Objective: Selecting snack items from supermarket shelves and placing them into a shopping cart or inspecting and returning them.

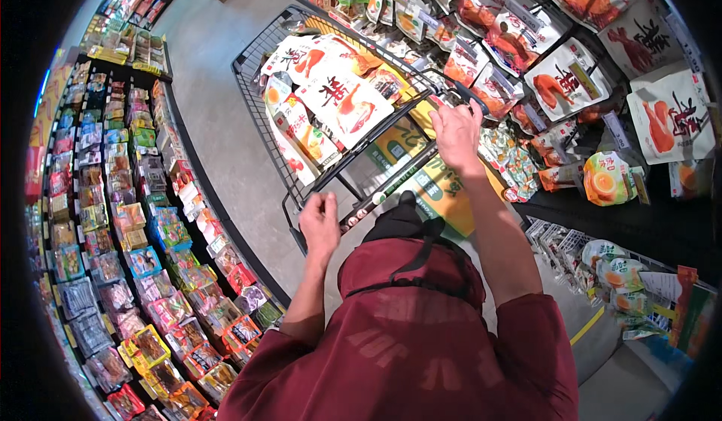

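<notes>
A black wire shopping cart (251, 91) stands before me, loaded with several white printed food pouches (345, 108). Its push handle (389, 187) runs slantwise between my hands and bears round stickers and writing. My left hand (320, 223) is curled around the handle's left end. At the right end, my right hand (458, 136) closes over the same bar, close to the hanging pouches. The undersides of both grips are hidden. Beneath the handle, a yellow and green printed panel (431, 187) shows.
Along the left stands a long stepped shelf (225, 218) of small packaged snacks. Hanging pouches (567, 79) crowd the right side, with price tags among them. Lower right is a wire rack (569, 240) with green-and-white packets (620, 277). Grey floor (200, 43) stretches ahead between the displays.
</notes>
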